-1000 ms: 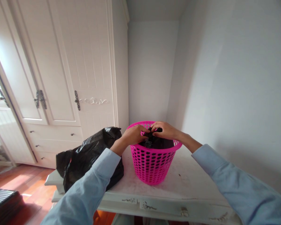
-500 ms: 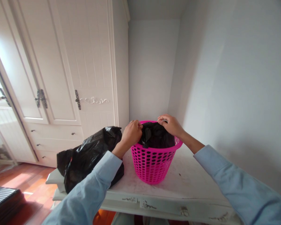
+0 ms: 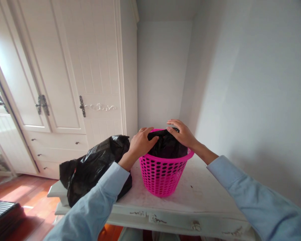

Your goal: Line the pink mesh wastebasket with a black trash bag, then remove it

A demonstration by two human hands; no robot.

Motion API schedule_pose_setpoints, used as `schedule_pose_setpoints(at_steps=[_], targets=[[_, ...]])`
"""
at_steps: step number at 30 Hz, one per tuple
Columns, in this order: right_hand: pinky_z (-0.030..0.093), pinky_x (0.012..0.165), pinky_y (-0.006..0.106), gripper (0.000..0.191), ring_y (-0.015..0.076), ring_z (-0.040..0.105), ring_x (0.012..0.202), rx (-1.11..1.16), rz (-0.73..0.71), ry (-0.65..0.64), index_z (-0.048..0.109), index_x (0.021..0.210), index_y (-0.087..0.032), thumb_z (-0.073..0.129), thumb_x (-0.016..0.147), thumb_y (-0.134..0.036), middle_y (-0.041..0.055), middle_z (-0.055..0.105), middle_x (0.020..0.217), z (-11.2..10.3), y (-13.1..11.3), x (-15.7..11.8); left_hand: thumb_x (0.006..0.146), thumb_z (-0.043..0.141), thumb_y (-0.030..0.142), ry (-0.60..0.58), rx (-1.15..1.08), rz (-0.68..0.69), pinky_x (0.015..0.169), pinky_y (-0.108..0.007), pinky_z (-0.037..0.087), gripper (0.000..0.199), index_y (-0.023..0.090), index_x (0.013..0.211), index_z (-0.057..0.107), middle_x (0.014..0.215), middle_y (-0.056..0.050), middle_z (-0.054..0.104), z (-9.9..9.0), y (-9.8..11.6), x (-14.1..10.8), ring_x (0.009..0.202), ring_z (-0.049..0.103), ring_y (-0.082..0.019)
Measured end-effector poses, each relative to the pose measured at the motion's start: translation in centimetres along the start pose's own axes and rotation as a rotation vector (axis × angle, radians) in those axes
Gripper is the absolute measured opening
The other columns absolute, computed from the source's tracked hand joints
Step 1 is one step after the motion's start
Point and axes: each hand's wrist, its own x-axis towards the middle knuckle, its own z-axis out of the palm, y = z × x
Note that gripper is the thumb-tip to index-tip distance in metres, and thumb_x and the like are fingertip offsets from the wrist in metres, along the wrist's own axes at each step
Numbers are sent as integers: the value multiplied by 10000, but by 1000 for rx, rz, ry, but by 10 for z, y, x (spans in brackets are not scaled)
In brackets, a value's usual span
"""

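Observation:
A pink plastic basket (image 3: 163, 177) with round holes stands upright on the white tabletop. Black plastic bag lining (image 3: 169, 147) sits inside its mouth, and part of it shows at the far rim. My left hand (image 3: 142, 143) is at the basket's left rim, thumb over the lining and apart from the fingers. At the far right rim is my right hand (image 3: 182, 134), its thumb and fingers parted beside the lining's edge. Neither hand visibly grips anything. Some fingertips are hidden behind the rim.
A bulky, crumpled black plastic bag (image 3: 97, 167) lies left of the basket, partly behind my left forearm. The white table (image 3: 205, 190) has a carved front edge. A cream wardrobe (image 3: 102, 67) stands behind to the left; a pale wall (image 3: 253, 83) rises on the right.
Both hands have loosened from a pinch on the bag lining, and their fingers have spread. The lining's bunched left edge now lies lower inside the basket.

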Motion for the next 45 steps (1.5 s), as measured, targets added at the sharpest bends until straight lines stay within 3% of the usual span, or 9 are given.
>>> schedule_pose_setpoints(at_steps=[4, 9, 18, 22, 26, 29, 33, 38, 45], targets=[[362, 1182, 509, 389, 300, 520, 1373, -126, 47, -172, 696, 1247, -182, 580, 942, -394, 153, 602, 1427, 8, 8, 2, 881, 625, 346, -87, 51, -6, 955, -360, 491, 283, 270, 1119, 759, 1160, -53, 750, 0, 0, 3, 1094, 680, -274], [395, 1149, 476, 247, 293, 582, 1306, -178, 34, -297, 770, 1077, -177, 613, 908, -265, 156, 652, 1358, 10, 8, 3, 874, 633, 312, -21, -68, -22, 872, -306, 483, 176, 258, 959, 778, 1025, -12, 777, 1, -3, 2, 969, 698, -222], [502, 921, 423, 155, 260, 654, 935, -244, 253, 153, 674, 800, -188, 548, 875, -240, 106, 716, 954, -3, 10, 1, 980, 394, 211, 142, -38, -186, 700, -304, 445, 242, 185, 946, 632, 865, -80, 715, -2, 7, -1, 780, 678, -207], [504, 952, 454, 188, 281, 649, 980, -233, 206, 191, 673, 889, -173, 498, 861, -234, 132, 708, 984, -1, 14, 0, 983, 374, 214, 152, -73, -208, 810, -349, 504, 262, 166, 1091, 608, 1007, -121, 726, -3, 8, -3, 957, 707, -258], [427, 1119, 472, 308, 272, 599, 1235, -147, -22, 99, 696, 1111, -179, 493, 892, -257, 134, 686, 1256, 2, 8, 0, 985, 448, 324, 122, -65, -83, 1055, -441, 461, 482, 159, 1436, 493, 1352, -158, 638, -3, 4, -4, 1262, 609, -309], [375, 1173, 494, 415, 289, 524, 1359, -187, -7, -12, 682, 1253, -160, 503, 946, -374, 148, 614, 1407, 4, 5, 0, 969, 504, 388, 33, -25, 66, 1107, -436, 436, 572, 218, 1513, 455, 1489, -128, 548, -1, -1, -3, 1315, 577, -302], [333, 1194, 517, 464, 303, 449, 1438, -296, 105, -161, 625, 1374, -147, 452, 989, -338, 160, 522, 1510, 9, 6, 0, 956, 527, 349, -32, -46, 124, 989, -352, 509, 381, 224, 1282, 679, 1310, -82, 689, 0, -2, -2, 1149, 680, -257], [371, 1151, 480, 364, 287, 532, 1366, -348, 116, -290, 741, 1136, -171, 416, 1008, -276, 142, 614, 1419, 7, 2, 2, 897, 601, 335, 1, -113, -7, 701, -296, 518, 230, 222, 1046, 734, 1016, -45, 762, -1, 1, -4, 737, 712, -188], [312, 1165, 503, 418, 275, 556, 1325, -273, 30, -364, 603, 1345, -172, 534, 933, -192, 121, 628, 1406, 9, 4, 2, 815, 719, 489, 29, -108, 18, 768, -328, 496, 436, 294, 1205, 706, 1042, -40, 755, 0, -3, -5, 926, 707, -252]])
